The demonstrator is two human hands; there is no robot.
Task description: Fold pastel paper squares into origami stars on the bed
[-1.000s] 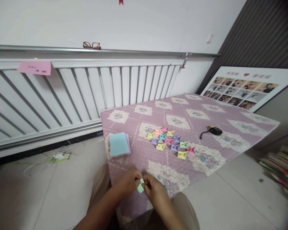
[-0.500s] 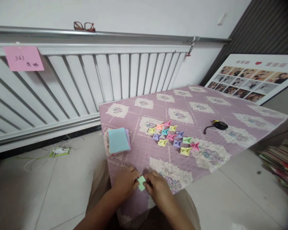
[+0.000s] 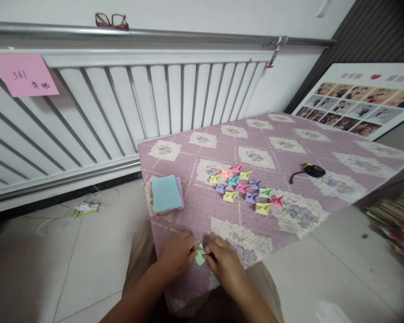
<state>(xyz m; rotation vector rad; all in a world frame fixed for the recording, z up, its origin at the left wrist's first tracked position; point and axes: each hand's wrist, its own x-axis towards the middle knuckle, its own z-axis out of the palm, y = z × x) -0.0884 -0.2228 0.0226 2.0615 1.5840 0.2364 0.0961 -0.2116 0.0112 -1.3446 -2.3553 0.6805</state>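
A small folded piece of light green paper [image 3: 199, 256] is pinched between my two hands at the near end of the table. My left hand [image 3: 180, 252] grips its left side, fingers bent. My right hand [image 3: 223, 259] holds its right side between thumb and fingers. The fingertips cover part of the folds. Beyond my hands stand several small folded paper figures [image 3: 243, 188] in pink, yellow, blue, purple, orange and green, set in loose rows. A stack of square paper sheets [image 3: 166, 194], light blue on top, lies to the left.
The table [image 3: 202, 215] wears a purple floral cloth. A black object with a short strap [image 3: 312, 170] lies at right. Behind are a white radiator [image 3: 175, 96] and a photo board [image 3: 353, 101]. A power strip [image 3: 86, 208] rests on the floor.
The camera view has shifted slightly. Both hands stay on the green paper, whose upper edges now look more pinched together and raised than before.
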